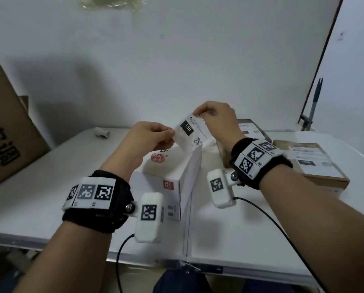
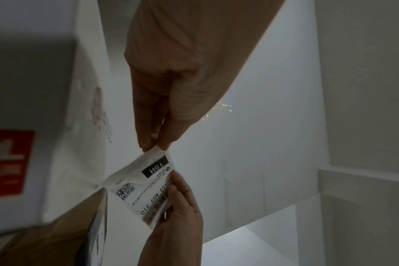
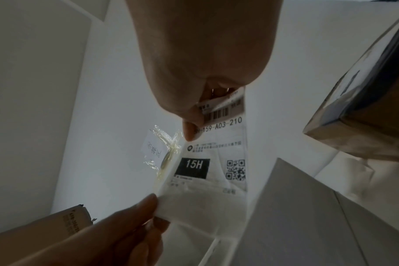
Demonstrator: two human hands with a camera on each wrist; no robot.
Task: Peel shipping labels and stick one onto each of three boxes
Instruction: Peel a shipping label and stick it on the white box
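White tabletop (image 1: 39,199): left hand (image 1: 147,136) and right hand (image 1: 214,117) pinch a shipping label (image 1: 189,132) above the white box (image 1: 170,174); peeling slowly should avoid creases.

The right hand (image 3: 194,75) pinches the shipping label (image 3: 213,162) (marked 15H), the left hand (image 3: 130,234) opposite.

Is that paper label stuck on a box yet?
Not yet. The label is in the air, pinched by the left hand and right hand above the white box.
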